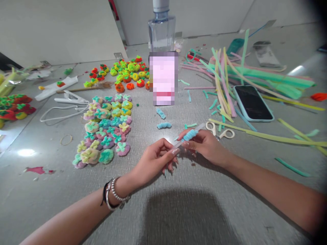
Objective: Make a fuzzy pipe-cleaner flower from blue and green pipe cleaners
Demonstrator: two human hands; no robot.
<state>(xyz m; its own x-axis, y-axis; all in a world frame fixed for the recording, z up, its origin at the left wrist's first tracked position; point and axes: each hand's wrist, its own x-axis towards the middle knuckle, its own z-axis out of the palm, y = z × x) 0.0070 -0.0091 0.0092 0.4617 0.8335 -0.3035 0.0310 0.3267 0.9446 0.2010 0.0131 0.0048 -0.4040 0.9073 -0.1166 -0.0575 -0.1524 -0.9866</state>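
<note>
A translucent white stick (200, 126) runs slantwise between my two hands, with a light-blue pipe cleaner (189, 135) coiled around it. My left hand (158, 157) pinches the stick's lower end between thumb and fingers. Closed over the blue coil, the fingers of my right hand (204, 144) press it against the stick. Two more blue pipe cleaner coils, one upper (160, 113) and one lower (164, 125), lie on the table just beyond my hands. White-handled scissors (227, 133) rest beside my right hand, their blades partly hidden.
Pastel pipe cleaner flowers (107, 129) sit in rows at left, with red and yellow fuzzy pieces (130, 69) behind. A blurred-out screen (165, 78) stands before a clear bottle (162, 32). Loose pipe cleaners (255, 76), short green offcuts (213, 103) and a phone (253, 103) lie right.
</note>
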